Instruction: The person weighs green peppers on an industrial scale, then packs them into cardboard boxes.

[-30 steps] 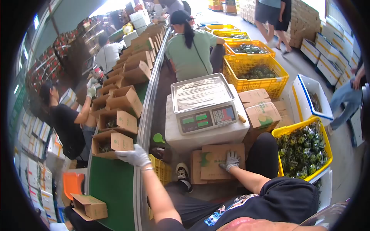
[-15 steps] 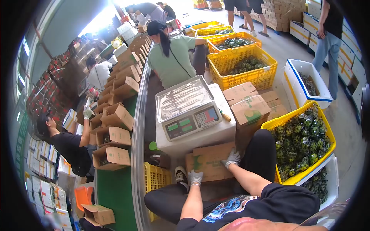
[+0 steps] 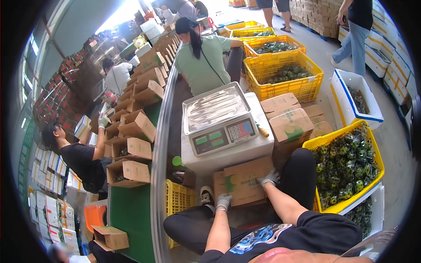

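Note:
Both my hands wear pale gloves and hold a flat folded brown cardboard box [image 3: 245,182] with green print, between my knees. My left hand [image 3: 223,202] grips its lower left edge, fingers bent over the board. At the box's right edge, my right hand [image 3: 269,177] has its fingers wrapped round the side. Just beyond the box, a digital scale [image 3: 221,118] with a metal tray rests on a white foam block [image 3: 193,163]. More folded boxes [image 3: 291,125] are stacked right of the scale. A yellow crate [image 3: 380,168] of wrapped dark green produce [image 3: 346,168] stands beside my right knee.
A metal rail [image 3: 160,175] and green conveyor [image 3: 131,210] with open boxes [image 3: 139,148] run along the left. A person in a green shirt [image 3: 206,68] sits ahead; another in black [image 3: 81,158] works across the conveyor. Yellow crates [image 3: 285,90] and a white foam box [image 3: 335,98] are at the right.
The view has shifted slightly. The folded box is turned a little, its left side lower, with both my hands still on it. A walker at the upper right has changed stride.

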A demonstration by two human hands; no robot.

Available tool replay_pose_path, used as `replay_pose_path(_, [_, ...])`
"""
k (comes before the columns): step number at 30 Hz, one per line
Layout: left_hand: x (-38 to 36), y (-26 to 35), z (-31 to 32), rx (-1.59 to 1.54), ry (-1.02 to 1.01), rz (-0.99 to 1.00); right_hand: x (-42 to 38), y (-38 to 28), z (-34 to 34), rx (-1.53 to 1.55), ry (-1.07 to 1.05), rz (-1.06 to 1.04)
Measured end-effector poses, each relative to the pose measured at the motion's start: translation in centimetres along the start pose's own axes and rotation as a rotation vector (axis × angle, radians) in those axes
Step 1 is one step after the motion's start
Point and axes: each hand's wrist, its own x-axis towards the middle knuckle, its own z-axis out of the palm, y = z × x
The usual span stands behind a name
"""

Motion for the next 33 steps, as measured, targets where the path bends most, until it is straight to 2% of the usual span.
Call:
replay_pose_path(2, [-0.8,0.8,-0.8,0.206,0.007,0.133,0.9,0.5,0.4,0.045,0.001,-0.042])
replay_pose_path(5, [0.9,1.0,-1.8,0.557,-0.199,0.097,1.3,1.0,2.1,0.015,0.029,-0.087])
replay_pose_path(6, [2.0,0.0,-1.8,0.667,-0.192,0.183,1.7,1.1,2.3,0.027,0.027,-0.095])
replay_pose_path(7, [-1.5,2.5,-2.9,0.280,-0.196,-0.030,1.9,1.3,2.4,0.039,0.023,-0.102])
replay_pose_path(9, [-1.0,1.6,-3.0,-0.117,-0.161,-0.131,1.5,1.3,1.8,0.026,-0.014,-0.121])
replay_pose_path(11, [-1.6,2.3,-3.6,-0.220,-0.179,-0.148,0.1,0.3,-1.1,-0.026,-0.079,-0.148])
replay_pose_path(15, [-0.5,1.0,-3.4,-0.521,-0.278,-0.128,0.0,0.1,-2.3,0.213,-0.111,-0.185])
replay_pose_path(17, [0.3,0.1,-3.4,-0.583,-0.327,-0.131,0.7,0.4,-1.5,0.233,-0.098,-0.182])
replay_pose_path(20, [-0.9,-0.4,-4.3,-0.590,-0.392,-0.083,6.7,0.9,2.9,0.569,-0.140,0.155])
replay_pose_path(21, [-1.9,0.2,-4.8,-0.531,-0.376,-0.077,9.9,2.4,5.1,0.793,-0.180,0.110])
replay_pose_path(23, [-3.2,0.5,-4.6,-0.528,-0.371,0.008,12.9,3.9,6.8,0.854,-0.349,0.067])
replay_pose_path(26, [-4.2,0.1,-4.4,-0.623,-0.347,0.226,19.3,5.6,12.2,0.727,-0.693,-0.122])
replay_pose_path(29, [-5.5,0.6,-5.7,-0.485,-0.296,0.402,20.0,4.8,12.8,0.583,-0.806,-0.279])
replay_pose_path(32, [-10.4,4.1,-9.7,0.092,0.009,0.722,20.3,4.0,14.3,0.419,-0.731,-0.443])
replay_pose_path(33, [-10.6,3.9,-10.9,0.308,0.124,0.695,20.6,3.9,15.5,0.339,-0.669,-0.525])
